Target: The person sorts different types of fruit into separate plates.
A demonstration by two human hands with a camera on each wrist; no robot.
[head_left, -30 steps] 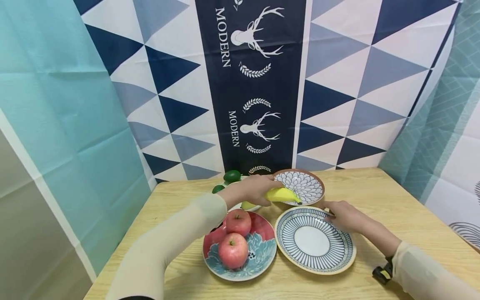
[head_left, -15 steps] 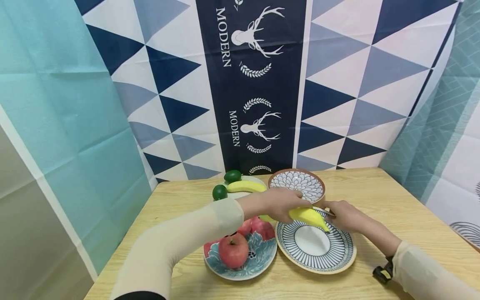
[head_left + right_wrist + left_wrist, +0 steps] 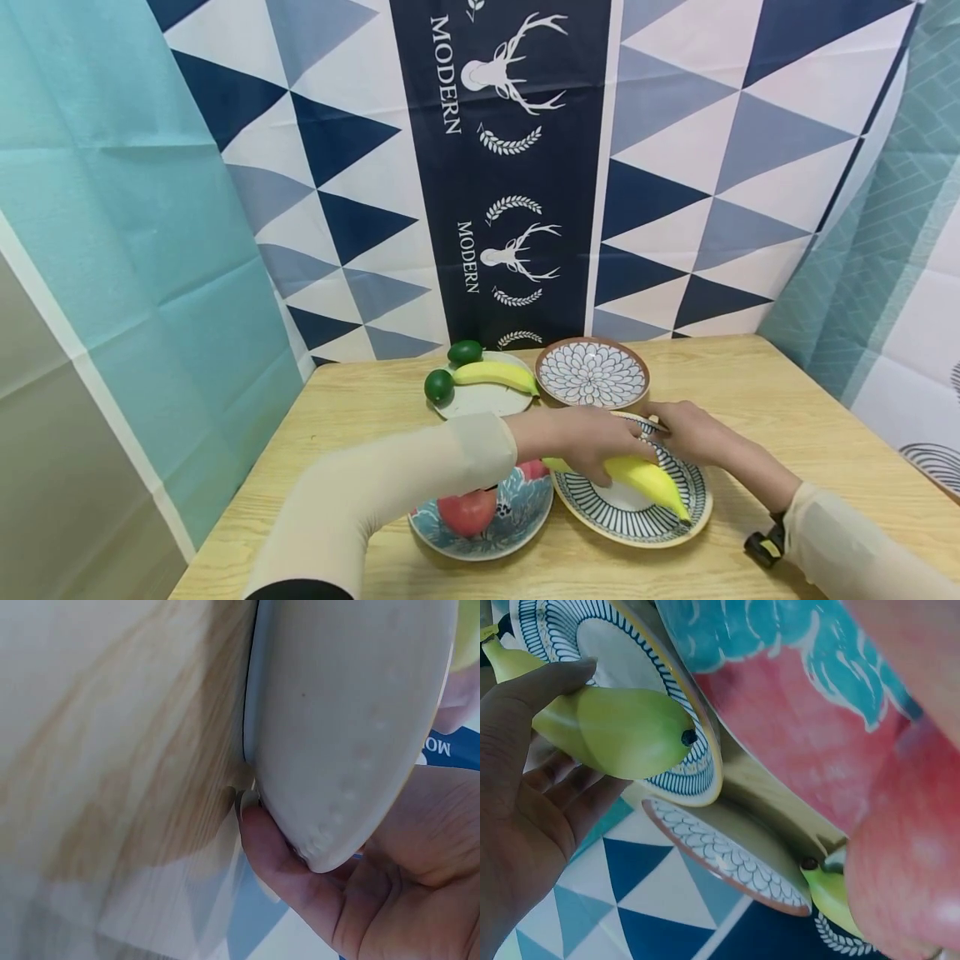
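My left hand [image 3: 592, 440] grips a yellow banana [image 3: 654, 483] low over the blue-striped plate [image 3: 611, 523]. In the left wrist view the thumb lies along one side of the banana and the fingers are below it. I cannot tell whether the banana touches the plate. At the plate's far right rim, my right hand [image 3: 692, 432] pinches the edge. From the right wrist view, the pale underside of the plate [image 3: 337, 712] shows, with a finger [image 3: 289, 874] bent under the rim. The right thumb is mostly hidden there.
Left of the striped plate is a red and teal plate [image 3: 517, 533] with a red apple [image 3: 468, 512], partly behind my left sleeve. Behind stand a white plate [image 3: 480, 403] with a banana [image 3: 495, 373] and two green fruits [image 3: 439, 386], and a brown-rimmed patterned bowl [image 3: 592, 375].
My left hand has carried the banana from near the white plate, rightward and toward me, over the striped plate. The right hand stays at the plate's rim.
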